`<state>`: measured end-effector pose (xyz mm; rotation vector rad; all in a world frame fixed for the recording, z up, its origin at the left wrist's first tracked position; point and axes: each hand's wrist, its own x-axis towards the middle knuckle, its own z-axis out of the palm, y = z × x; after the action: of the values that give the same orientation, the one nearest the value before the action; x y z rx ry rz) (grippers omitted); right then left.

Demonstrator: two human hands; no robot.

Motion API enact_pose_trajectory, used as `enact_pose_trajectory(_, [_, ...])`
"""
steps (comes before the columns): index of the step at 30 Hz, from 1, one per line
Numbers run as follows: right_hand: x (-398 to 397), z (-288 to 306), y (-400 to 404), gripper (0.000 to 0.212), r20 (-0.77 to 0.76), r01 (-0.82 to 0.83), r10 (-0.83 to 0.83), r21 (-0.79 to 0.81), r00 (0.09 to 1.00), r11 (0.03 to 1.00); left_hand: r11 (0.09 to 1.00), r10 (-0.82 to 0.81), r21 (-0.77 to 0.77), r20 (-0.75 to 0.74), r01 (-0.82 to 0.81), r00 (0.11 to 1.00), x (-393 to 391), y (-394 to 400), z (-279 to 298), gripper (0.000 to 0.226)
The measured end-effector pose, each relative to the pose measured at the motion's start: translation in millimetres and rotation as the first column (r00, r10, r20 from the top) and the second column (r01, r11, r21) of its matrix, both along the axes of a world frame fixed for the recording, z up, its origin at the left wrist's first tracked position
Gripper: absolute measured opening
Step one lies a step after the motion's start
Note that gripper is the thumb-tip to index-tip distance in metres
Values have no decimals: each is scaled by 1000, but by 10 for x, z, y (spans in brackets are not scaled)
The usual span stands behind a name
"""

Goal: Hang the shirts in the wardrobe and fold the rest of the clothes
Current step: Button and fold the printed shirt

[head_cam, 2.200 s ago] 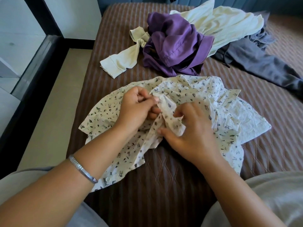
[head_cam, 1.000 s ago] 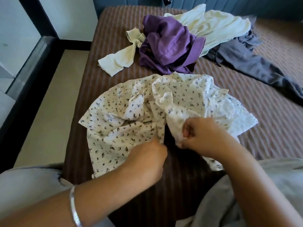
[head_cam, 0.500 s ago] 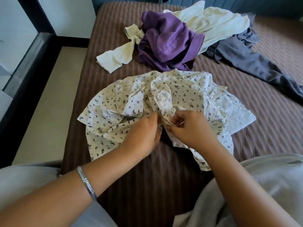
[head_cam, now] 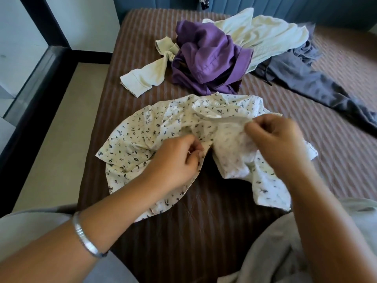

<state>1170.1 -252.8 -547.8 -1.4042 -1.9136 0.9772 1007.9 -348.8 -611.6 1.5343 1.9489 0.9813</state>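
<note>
A white shirt with a small dark leaf print (head_cam: 146, 137) lies crumpled on the brown striped bed (head_cam: 204, 231) in front of me. My left hand (head_cam: 173, 160) pinches its left front edge near the middle. My right hand (head_cam: 279, 144) grips the right front panel and holds it lifted and turned back, so the plain inner side shows. Farther back lie a purple garment (head_cam: 210, 56), a pale cream long-sleeved top (head_cam: 265, 35) and grey trousers (head_cam: 310, 82), all unfolded in a loose pile.
The bed's left edge drops to a beige floor strip (head_cam: 57, 135) beside a dark frame and glass panel (head_cam: 30, 88). A blue padded headboard (head_cam: 285, 7) runs along the back. My grey-clothed knees fill the bottom corners.
My hands have drawn apart: the right one moved up and to the right, pulling the shirt's right panel open, while the left one stayed on the left edge.
</note>
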Motion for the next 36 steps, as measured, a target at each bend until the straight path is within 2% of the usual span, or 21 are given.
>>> enact_pose_trajectory(3, [136, 362, -51, 6, -99, 122, -101, 241, 990, 963, 999, 16, 40, 330, -31, 944, -84, -85, 295, 6])
enact_pose_trajectory(5, [161, 544, -202, 3, -179, 107, -53, 309, 982, 945, 998, -9, 63, 410, -18, 912, -118, -123, 440, 9])
enact_pose_trajectory(8, [44, 432, -441, 4, -95, -43, 74, 294, 993, 955, 999, -37, 29, 499, 26, 866, -164, -124, 479, 15])
enact_pose_trajectory(10, [-52, 155, -560, 9, -10, -90, 94, 214, 996, 973, 999, -17, -32, 560, 42, 828, -168, -111, 418, 17])
enact_pose_trajectory(12, [-105, -100, -635, 16, 6, -72, 72, 103, 997, 992, 996, 1, -73, 579, 50, 815, -138, -118, 351, 17])
enact_pose_trajectory(15, [-136, -233, -658, 20, -60, -56, 56, 6, 997, 998, 998, 0, -56, 504, 33, 864, -66, -128, 285, 18])
enact_pose_trajectory(17, [-156, -216, -669, 21, -97, -82, 82, 6, 992, 997, 999, 8, -39, 467, 11, 884, -36, -119, 258, 20])
enact_pose_trajectory(20, [-176, -220, -695, 23, -53, -101, 105, 67, 993, 993, 999, -1, -39, 461, 21, 887, -11, -98, 231, 22])
enact_pose_trajectory(27, [-138, -310, -640, 21, -73, -65, 68, 32, 995, 997, 999, 5, -38, 582, 22, 813, 13, -81, 139, 30])
enact_pose_trajectory(36, [-124, -322, -620, 25, -82, -48, 48, 4, 995, 999, 998, 65, -52, 758, -40, 648, 57, -47, 67, 35])
